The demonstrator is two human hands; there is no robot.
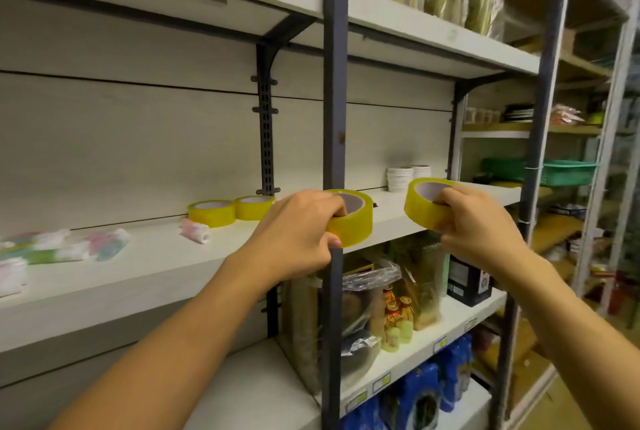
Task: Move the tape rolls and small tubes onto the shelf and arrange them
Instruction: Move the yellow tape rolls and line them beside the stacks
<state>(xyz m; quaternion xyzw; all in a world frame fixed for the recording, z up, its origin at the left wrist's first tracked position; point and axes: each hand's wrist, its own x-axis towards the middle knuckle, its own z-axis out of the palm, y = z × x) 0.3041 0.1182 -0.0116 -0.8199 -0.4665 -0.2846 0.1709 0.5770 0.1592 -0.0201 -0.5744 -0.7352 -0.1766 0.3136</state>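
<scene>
My left hand (298,229) grips a yellow tape roll (356,222) just above the front edge of the white shelf (156,274), in front of a dark upright post. My right hand (474,222) grips a second yellow tape roll (420,204), tilted and held in the air off the shelf's right part. Two more yellow tape rolls (212,212) (254,207) lie flat side by side at the back of the shelf. Small pastel tubes lie on the shelf: one (194,230) near the rolls, several (69,246) at the far left.
A dark metal post (334,83) stands upright in front of the shelf between my hands. White stacked tubs (400,178) sit at the shelf's back right. Bagged goods and bottles (391,308) fill the shelf below. A green basket (561,171) sits on the right-hand rack.
</scene>
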